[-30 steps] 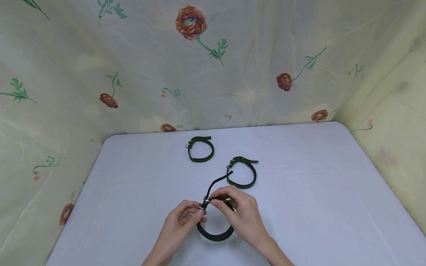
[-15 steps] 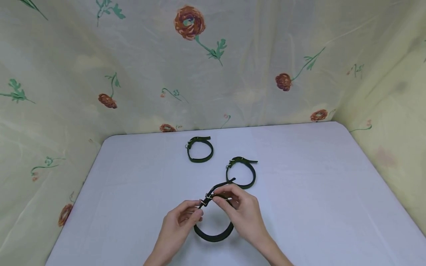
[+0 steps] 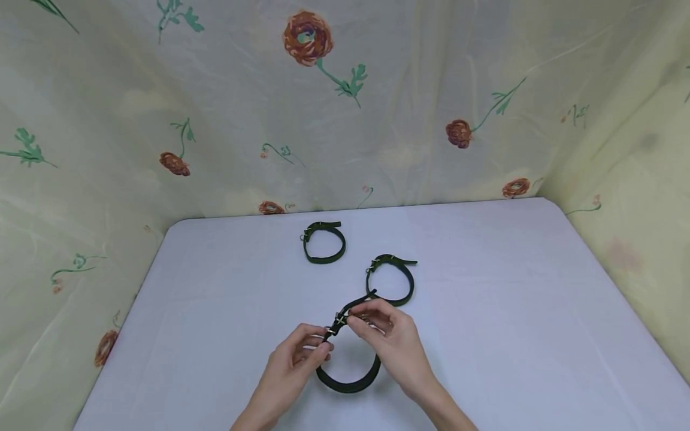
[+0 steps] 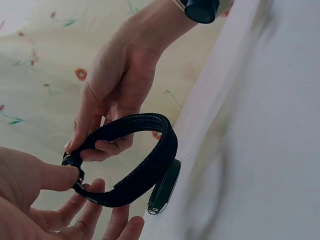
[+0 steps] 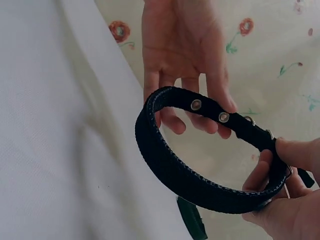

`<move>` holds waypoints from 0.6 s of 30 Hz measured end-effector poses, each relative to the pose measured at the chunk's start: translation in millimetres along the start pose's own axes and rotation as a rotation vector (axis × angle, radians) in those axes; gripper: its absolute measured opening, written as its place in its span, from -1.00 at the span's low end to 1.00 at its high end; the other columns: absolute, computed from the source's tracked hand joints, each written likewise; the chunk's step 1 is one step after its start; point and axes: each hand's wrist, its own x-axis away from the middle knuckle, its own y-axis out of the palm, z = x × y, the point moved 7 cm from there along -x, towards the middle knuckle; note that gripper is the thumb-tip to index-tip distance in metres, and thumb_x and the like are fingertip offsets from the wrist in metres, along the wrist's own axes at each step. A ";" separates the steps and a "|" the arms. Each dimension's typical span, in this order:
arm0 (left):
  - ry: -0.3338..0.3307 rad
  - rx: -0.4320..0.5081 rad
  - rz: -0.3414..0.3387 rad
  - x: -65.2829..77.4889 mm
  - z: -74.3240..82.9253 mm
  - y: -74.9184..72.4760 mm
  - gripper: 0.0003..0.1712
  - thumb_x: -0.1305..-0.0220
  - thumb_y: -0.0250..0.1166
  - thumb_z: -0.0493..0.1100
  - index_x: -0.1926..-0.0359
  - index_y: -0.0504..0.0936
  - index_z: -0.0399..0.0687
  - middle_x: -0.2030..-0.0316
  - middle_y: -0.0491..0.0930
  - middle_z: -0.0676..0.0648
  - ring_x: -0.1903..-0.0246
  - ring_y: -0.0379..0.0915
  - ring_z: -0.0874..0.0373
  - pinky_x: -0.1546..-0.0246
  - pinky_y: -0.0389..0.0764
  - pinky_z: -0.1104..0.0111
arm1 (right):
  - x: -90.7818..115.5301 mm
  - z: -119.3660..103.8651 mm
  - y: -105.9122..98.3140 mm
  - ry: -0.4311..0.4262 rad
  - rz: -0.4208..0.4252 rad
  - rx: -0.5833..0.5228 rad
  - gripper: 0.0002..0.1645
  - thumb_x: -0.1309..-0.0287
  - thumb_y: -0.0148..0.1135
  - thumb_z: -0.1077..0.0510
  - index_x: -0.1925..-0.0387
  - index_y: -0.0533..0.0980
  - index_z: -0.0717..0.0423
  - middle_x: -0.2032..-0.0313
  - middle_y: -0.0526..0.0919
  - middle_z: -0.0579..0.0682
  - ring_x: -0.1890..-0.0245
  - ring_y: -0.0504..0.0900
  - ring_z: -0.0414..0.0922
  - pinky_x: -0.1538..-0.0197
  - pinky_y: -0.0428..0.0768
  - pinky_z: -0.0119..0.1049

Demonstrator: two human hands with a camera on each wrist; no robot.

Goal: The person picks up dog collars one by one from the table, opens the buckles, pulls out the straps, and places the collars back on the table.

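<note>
Between both hands a dark collar (image 3: 348, 387) is held up as a loop, close over the table. My left hand (image 3: 288, 365) pinches it between thumb and fingers beside the D-ring (image 3: 330, 331). Thumb and fingertips of my right hand (image 3: 396, 347) pinch the strap at the metal buckle (image 3: 341, 319). Past the buckle, the strap's tail (image 3: 358, 301) points up and to the right. Metal rivets (image 5: 224, 117) show on the collar's inner side in the right wrist view. The fingers partly hide the buckle area.
Two similar collars lie fastened in loops: one collar (image 3: 326, 260) at the far middle, another collar (image 3: 412, 284) just beyond my right hand. The white-covered table (image 3: 215, 311) has floral curtain (image 3: 377, 143) at its back and sides.
The strap's tail has swung from steeply upward to a lower slant toward the right, and the buckle has tilted with it. Both hands keep their grip, shifting only slightly.
</note>
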 end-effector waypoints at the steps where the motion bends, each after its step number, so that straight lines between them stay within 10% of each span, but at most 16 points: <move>1: -0.003 0.006 0.000 -0.5 -0.2 0.0 -0.60 -0.53 0.37 0.05 -0.23 0.62 -0.01 -0.02 0.79 -0.17 0.02 0.75 0.07 0.02 0.65 0.42 | 0.0 -0.3 0.1 -0.002 -0.010 0.003 -0.70 -0.36 0.50 0.06 -0.02 0.69 0.09 0.01 0.81 0.05 -0.02 0.79 -0.26 -0.15 0.69 -0.42; 9: -0.008 0.020 0.028 -4.0 3.9 -0.4 -0.51 -0.49 0.38 0.17 -0.19 0.63 -0.06 -0.01 0.78 -0.17 0.02 0.76 0.09 -0.02 0.70 0.41 | 1.3 0.1 6.1 -0.011 -0.121 -0.019 -0.67 -0.36 0.50 0.07 -0.05 0.68 0.14 -0.02 0.80 0.12 -0.03 0.81 -0.23 -0.18 0.72 -0.42; 18: 0.101 -0.119 0.143 -0.6 13.5 -7.1 -0.71 -0.46 0.44 0.00 -0.11 0.78 0.06 0.04 0.83 -0.02 0.04 0.72 0.18 -0.05 0.69 0.41 | 0.5 1.6 2.5 0.071 -0.064 -0.036 -0.67 -0.36 0.49 0.07 -0.02 0.66 0.16 0.08 0.80 -0.01 0.05 0.80 -0.26 -0.17 0.68 -0.40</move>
